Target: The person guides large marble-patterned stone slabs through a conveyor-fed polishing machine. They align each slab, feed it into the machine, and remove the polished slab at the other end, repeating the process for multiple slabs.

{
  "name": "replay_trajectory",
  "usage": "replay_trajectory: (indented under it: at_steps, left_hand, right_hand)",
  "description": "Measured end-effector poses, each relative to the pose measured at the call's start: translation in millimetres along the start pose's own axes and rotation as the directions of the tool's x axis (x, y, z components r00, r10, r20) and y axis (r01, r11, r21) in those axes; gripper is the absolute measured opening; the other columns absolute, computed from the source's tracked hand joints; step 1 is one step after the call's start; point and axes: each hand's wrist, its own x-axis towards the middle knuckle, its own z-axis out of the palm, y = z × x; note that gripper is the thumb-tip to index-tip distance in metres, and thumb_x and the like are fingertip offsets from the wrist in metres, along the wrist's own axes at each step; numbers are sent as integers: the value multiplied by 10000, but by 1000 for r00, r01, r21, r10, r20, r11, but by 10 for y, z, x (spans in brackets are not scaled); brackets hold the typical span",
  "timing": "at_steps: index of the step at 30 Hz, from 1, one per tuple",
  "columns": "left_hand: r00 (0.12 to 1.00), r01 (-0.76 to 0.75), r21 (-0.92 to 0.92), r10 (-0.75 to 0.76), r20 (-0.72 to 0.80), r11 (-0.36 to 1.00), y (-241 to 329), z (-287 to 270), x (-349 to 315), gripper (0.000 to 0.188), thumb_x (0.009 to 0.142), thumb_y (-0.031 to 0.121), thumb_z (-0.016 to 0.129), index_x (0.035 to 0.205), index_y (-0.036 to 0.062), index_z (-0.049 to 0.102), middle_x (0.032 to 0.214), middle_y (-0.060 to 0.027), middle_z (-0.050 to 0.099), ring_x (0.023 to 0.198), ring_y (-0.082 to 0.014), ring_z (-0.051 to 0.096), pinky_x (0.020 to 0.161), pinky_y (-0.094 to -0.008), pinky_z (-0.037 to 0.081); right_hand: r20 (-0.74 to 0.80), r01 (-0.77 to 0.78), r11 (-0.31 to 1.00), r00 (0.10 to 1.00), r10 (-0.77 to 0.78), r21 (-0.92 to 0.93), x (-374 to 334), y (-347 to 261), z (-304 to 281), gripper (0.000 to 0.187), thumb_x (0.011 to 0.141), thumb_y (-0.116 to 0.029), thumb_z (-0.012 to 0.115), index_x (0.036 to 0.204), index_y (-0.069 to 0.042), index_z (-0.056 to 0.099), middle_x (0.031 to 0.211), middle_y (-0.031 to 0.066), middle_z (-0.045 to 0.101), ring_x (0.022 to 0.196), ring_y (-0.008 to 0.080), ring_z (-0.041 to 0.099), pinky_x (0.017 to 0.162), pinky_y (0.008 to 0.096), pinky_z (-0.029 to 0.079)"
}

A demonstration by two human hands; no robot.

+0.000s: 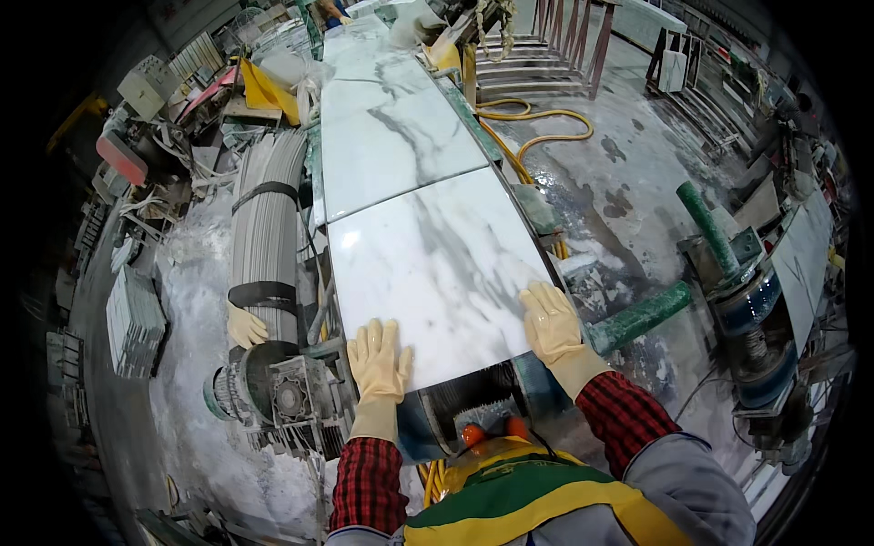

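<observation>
A white stone slab with grey veins [428, 273] lies flat on a long conveyor line in front of me. My left hand [378, 364], in a cream rubber glove, rests with fingers stretched over the slab's near left corner. On its near right edge lies my right hand [549, 328], gloved alike, its fingers also extended. Both palms sit at the edges, and neither hand is wrapped round anything. Beyond a thin dark joint, a second veined slab [391, 150] continues the line away from me.
Left of the conveyor stand a geared motor [287, 396] and a strapped bundle of grey strips [269, 209], with a loose glove [246, 326] beside it. A green roller [640, 318] juts out on the right. A yellow hose [546, 136] loops over the wet floor. Another person's hand [345, 19] shows at the far end.
</observation>
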Motion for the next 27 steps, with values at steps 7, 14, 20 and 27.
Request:
replay_trajectory:
  at_steps: [7, 14, 20, 27]
  left_hand:
    - [999, 8, -38, -9, -33, 999, 20, -13, -52, 680, 1005, 398, 715, 1619, 160, 545, 1696, -198, 489, 1573, -432, 413, 1318, -598, 251]
    - [991, -36, -62, 28, -131, 997, -1, -17, -101, 639, 960, 374, 767, 1525, 125, 604, 1602, -190, 565, 1503, -427, 462, 1272, -595, 295]
    - [993, 18, -68, -26, -119, 997, 25, 13, -169, 624, 990, 383, 737, 1550, 148, 595, 1624, -174, 568, 1540, -417, 462, 1288, -648, 272]
    - [997, 54, -54, -57, -60, 997, 72, -75, -204, 631, 1019, 412, 700, 1585, 165, 571, 1662, -151, 533, 1558, -423, 444, 1279, -709, 252]
  right_hand:
    - [326, -14, 995, 944, 47, -103, 6, 153, 38, 654, 1037, -366, 640, 1583, -21, 535, 1619, 228, 529, 1536, 428, 436, 1319, 524, 302]
    - [366, 4, 996, 930, 27, -85, 235, 318, 246, 689, 1043, -412, 637, 1624, -62, 518, 1688, 221, 485, 1577, 420, 407, 1347, 533, 264]
    - [330, -16, 997, 943, 41, -79, 352, 386, 353, 641, 1043, -394, 624, 1588, -63, 556, 1652, 199, 520, 1557, 411, 422, 1329, 536, 283]
    - [272, 29, 997, 962, -10, -65, 316, 439, 372, 626, 1024, -347, 647, 1563, -39, 564, 1612, 202, 549, 1515, 413, 459, 1297, 539, 321]
